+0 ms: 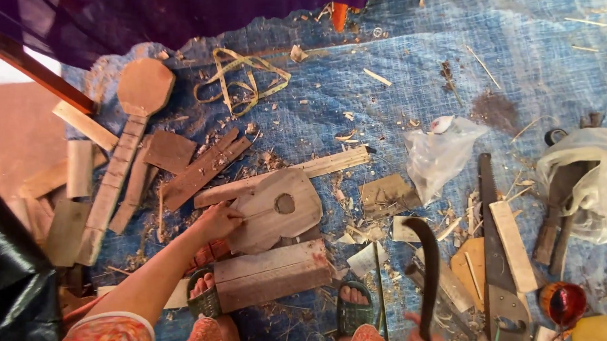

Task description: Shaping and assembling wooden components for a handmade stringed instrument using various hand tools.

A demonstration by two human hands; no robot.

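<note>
Farthest left of the guitar-shaped board (276,210) lies a wooden piece with an octagonal head and a long ridged neck (124,146). The left hand (218,220) has its grip closed on the board's left edge. The board is pale, weathered wood, flat, waisted, with one round hole near its middle. It lies on the blue tarp (407,66), resting partly on a wooden block (270,272) just below it. Its long axis runs from lower left to upper right. Right of the board, the right hand (420,331) is clamped around a dark curved blade (428,267), and farther right lies a handsaw (494,251).
</note>
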